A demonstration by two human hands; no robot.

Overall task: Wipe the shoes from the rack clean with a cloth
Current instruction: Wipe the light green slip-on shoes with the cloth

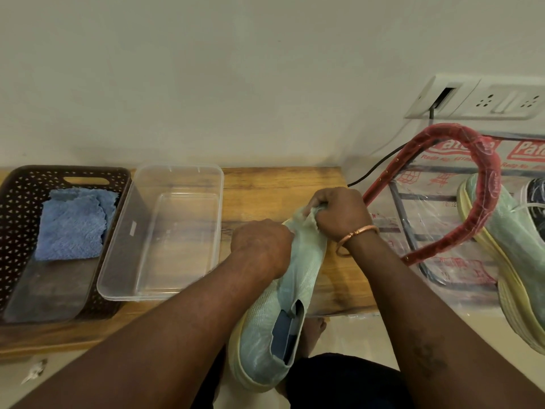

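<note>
Pale green knit shoe [283,305] is held over the near edge of the wooden surface [280,187], toe toward the wall and heel toward the person. The left hand [261,249] has its fingers clenched on the shoe's forefoot, and the right hand [339,214] has its fingers curled round a pale bunched cloth [308,215] at the toe. To the left stand a clear plastic container [118,261] and a brown perforated basket [17,202] holding a blue towel [73,225]; a second green shoe [507,231] leans on the plastic-wrapped rack [427,208] at right.
</note>
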